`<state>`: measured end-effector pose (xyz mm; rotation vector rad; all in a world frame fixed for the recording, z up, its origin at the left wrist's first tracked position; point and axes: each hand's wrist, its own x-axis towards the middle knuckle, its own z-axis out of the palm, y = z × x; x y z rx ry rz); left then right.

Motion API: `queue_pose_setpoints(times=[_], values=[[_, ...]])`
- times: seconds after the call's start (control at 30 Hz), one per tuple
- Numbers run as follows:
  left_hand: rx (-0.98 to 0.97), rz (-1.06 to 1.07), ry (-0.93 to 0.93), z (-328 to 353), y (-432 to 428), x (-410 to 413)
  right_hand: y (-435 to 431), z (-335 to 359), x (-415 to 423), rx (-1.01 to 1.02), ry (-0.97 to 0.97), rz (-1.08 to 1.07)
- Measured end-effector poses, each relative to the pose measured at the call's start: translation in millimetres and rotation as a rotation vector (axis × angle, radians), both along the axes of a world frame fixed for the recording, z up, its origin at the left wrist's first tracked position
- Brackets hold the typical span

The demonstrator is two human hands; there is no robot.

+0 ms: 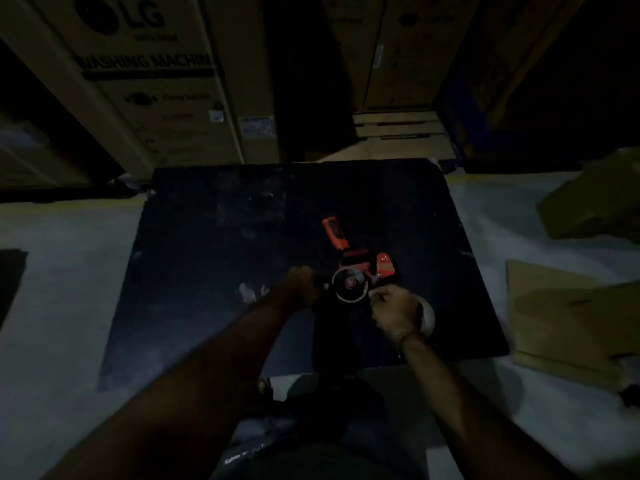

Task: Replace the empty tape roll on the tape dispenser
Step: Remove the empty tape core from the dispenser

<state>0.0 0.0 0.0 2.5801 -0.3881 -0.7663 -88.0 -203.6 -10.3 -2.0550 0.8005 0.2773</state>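
Note:
A red and black tape dispenser (349,252) lies on a dark board (214,258), handle pointing away from me. A thin pale roll ring (349,289) sits on its spool at the near end. My left hand (301,285) is closed at the ring's left side, touching it. My right hand (394,311) pinches at the ring's right edge. A pale tape roll (428,317) shows behind my right hand, partly hidden; whether the hand holds it is unclear. The scene is very dim.
Large cardboard boxes (145,84) stand behind the board, with wooden pallets (398,129) to the right. Flattened cardboard (568,320) lies on the pale floor at right. My legs are below the board's near edge.

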Motion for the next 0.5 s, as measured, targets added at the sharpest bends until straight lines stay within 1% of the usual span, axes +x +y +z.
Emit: queue_pose_setpoints(times=[0.03, 0.07, 0.13, 0.17, 0.2, 0.23, 0.27, 0.33, 0.37, 0.4, 0.5], values=[[-0.002, -0.003, 0.034, -4, -4, 1, -1, 3, 2, -0.079, -0.041, 0.014], [-0.036, 0.054, 0.078, -5, -6, -1, -1, 10, 5, -0.195, -0.080, 0.020], [-0.116, 0.179, 0.183, -8, -11, -8, -6, 15, 6, -0.327, -0.162, 0.055], [-0.155, 0.228, 0.226, -13, -15, -9, -10, 13, 8, -0.346, -0.172, 0.083], [-0.190, 0.272, 0.254, -15, -19, -11, -11, 13, 10, -0.331, -0.127, 0.107], [-0.220, 0.314, 0.273, -18, -23, -12, -13, 11, 13, -0.274, -0.056, 0.125], [-0.236, 0.362, 0.286, -17, -27, -14, -15, 9, 16, -0.165, 0.035, 0.114], [-0.277, 0.441, 0.290, -21, -33, -15, -11, 9, 20, 0.189, 0.182, -0.022], [-0.287, 0.450, 0.283, -24, -34, -15, -7, 10, 20, 0.329, 0.219, -0.091], [-0.286, 0.445, 0.275, -28, -35, -15, -4, 10, 21, 0.407, 0.224, -0.125], [-0.314, 0.470, 0.249, -42, -34, -14, 3, 10, 21, 0.489, 0.196, -0.187]])
